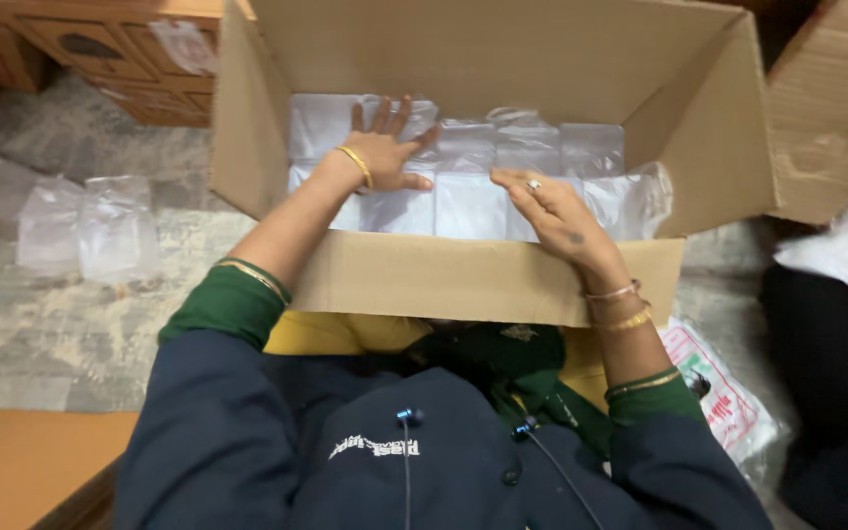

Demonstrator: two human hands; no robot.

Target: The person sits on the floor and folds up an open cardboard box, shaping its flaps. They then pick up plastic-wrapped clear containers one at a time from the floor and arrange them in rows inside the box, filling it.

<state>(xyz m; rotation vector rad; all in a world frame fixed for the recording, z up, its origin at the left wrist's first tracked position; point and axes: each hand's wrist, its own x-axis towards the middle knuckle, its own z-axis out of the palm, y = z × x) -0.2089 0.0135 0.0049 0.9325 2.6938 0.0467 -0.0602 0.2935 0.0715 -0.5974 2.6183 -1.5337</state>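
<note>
Both hands inside box (pixel 463 280): left hand (pixel 385 152) fingers splayed flat on packets (pixel 468 201), right hand (pixel 552 211) fingers loosely together, gripping nothing. Risk: slippery packets slide out of rows if pressed unevenly

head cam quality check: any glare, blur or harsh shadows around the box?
Head view: soft glare on the clear plastic packets in the cardboard box; left hand and right hand slightly motion-soft; light even, with soft shadow on the box's inner walls; edges look a bit wide-angle stretched.
</note>
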